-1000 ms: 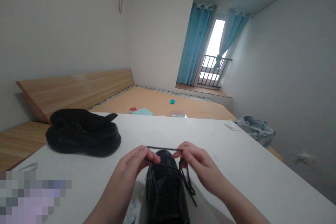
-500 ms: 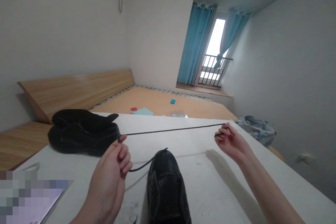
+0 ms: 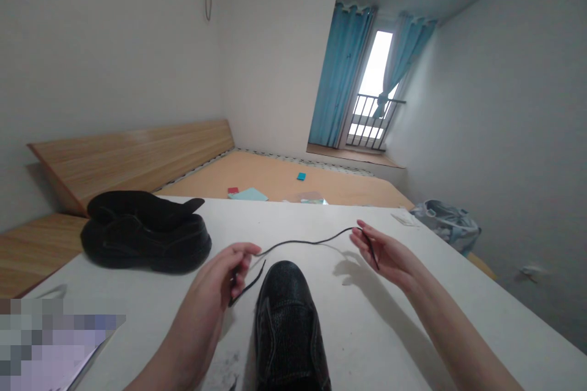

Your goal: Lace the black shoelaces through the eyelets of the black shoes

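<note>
A thin black shoelace [image 3: 300,242] sags between my two hands, above the table. My left hand [image 3: 229,272] is closed on one part of it, with a loose end hanging out below the fingers toward the shoe. On the right, my right hand [image 3: 383,253] holds the other part between thumb and fingers, and a short end lies across the palm. Between the hands a black leather shoe [image 3: 288,330] stands with its toe pointing away from me; its rear is cut off by the frame. No lace shows on its visible front.
A second black shoe [image 3: 147,235] rests at the left of the white table [image 3: 367,342]. A blurred purple sheet [image 3: 55,348] lies at the near left corner. Beyond the table is a bed [image 3: 257,165] with small cards on it. A patterned bag [image 3: 447,223] stands past the right edge.
The lace was stretched taut and now hangs slack. My right hand has moved left and its fingers have loosened; my left hand has shifted slightly right and lower.
</note>
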The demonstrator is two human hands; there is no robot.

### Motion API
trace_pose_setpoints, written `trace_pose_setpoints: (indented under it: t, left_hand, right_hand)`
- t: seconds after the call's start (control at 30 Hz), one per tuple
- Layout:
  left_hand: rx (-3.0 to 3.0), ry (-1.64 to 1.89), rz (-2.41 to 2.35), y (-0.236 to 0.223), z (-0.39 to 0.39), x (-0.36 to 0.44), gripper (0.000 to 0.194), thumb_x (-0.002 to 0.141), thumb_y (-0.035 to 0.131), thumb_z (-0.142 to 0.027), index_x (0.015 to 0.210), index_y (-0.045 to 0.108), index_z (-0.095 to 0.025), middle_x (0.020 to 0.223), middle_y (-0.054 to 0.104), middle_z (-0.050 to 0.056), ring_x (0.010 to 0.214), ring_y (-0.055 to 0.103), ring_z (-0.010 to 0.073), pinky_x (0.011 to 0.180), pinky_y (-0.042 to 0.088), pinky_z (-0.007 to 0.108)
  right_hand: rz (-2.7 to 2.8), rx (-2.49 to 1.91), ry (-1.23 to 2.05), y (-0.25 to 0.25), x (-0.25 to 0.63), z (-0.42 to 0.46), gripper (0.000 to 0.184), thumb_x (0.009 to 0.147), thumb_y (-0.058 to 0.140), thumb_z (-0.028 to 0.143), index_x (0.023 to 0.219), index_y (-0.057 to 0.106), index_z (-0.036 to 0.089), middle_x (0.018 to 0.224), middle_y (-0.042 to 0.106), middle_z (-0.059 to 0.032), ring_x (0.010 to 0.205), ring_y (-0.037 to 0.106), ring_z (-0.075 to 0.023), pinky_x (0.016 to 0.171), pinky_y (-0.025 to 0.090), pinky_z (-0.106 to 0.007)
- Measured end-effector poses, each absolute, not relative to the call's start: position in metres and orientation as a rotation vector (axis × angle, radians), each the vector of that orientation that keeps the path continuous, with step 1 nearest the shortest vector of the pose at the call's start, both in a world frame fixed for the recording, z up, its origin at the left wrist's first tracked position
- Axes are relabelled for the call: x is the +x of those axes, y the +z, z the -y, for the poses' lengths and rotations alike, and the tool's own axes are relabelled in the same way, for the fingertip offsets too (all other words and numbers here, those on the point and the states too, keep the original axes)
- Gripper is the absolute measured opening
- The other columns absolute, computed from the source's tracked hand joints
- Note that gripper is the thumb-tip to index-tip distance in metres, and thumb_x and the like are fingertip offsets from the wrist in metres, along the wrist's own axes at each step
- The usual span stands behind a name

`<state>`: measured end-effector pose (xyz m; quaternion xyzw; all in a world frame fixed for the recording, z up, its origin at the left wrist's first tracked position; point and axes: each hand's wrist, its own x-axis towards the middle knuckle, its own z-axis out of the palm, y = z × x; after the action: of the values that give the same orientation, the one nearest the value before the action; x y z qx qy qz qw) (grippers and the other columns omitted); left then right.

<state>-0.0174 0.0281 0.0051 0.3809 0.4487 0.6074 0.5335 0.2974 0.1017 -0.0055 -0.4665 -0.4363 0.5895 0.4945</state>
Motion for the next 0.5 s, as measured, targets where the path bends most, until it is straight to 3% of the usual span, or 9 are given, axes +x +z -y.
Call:
trace_pose_setpoints:
  t: [0.13,0.2,0.3,0.37,0.5]
  left_hand:
    - [1.638,0.987,-1.070,0.005,-0.016,-0.005,0.021,0.076,0.052,-0.032,0.076,0.071,-0.022,0.081,0.060,0.003,0.086,0.054,0.0235,0.083,0.041,0.038]
    - [1.877,0.907,-1.083,0.004,-0.010,-0.001,0.019,0.075,0.054,-0.027,0.078,0.072,-0.026,0.091,0.060,0.004,0.096,0.053,0.0261,0.093,0.037,0.044]
    - [2.068,0.845,-1.136,0.003,-0.005,0.000,0.023,0.078,0.053,-0.022,0.085,0.073,-0.029,0.098,0.058,0.005,0.102,0.051,0.0270,0.095,0.039,0.045]
    - [2.122,0.816,-1.125,0.002,-0.003,-0.001,0.027,0.079,0.052,-0.020,0.090,0.074,-0.030,0.099,0.058,0.005,0.101,0.052,0.0263,0.092,0.042,0.043]
    - [2.189,0.808,-1.139,0.002,-0.003,0.004,0.028,0.080,0.052,-0.019,0.093,0.074,-0.030,0.098,0.058,0.006,0.099,0.052,0.0265,0.089,0.046,0.043]
  right_hand:
    - [1.445,-1.317,1.344,-0.012,0.260,-0.090,0.027,0.094,0.044,0.033,0.116,0.054,0.020,0.117,0.065,-0.0095,0.109,0.061,-0.0198,0.090,0.050,-0.037]
    - [1.641,-1.484,1.185,-0.015,0.257,-0.085,0.027,0.093,0.044,0.028,0.115,0.057,0.018,0.113,0.066,-0.0115,0.110,0.059,-0.0238,0.096,0.044,-0.045]
    - [1.872,-1.734,0.838,-0.014,0.265,-0.079,0.021,0.087,0.049,0.017,0.104,0.062,0.013,0.102,0.064,-0.0170,0.107,0.055,-0.0326,0.098,0.033,-0.057]
    - [2.023,-1.785,0.653,-0.011,0.268,-0.075,0.020,0.084,0.052,0.012,0.099,0.064,0.013,0.104,0.061,-0.0185,0.110,0.050,-0.0352,0.097,0.031,-0.057]
    - [2.325,-1.640,0.535,-0.010,0.254,-0.071,0.022,0.080,0.062,0.010,0.100,0.065,0.019,0.109,0.057,-0.0106,0.110,0.046,-0.0282,0.096,0.036,-0.042]
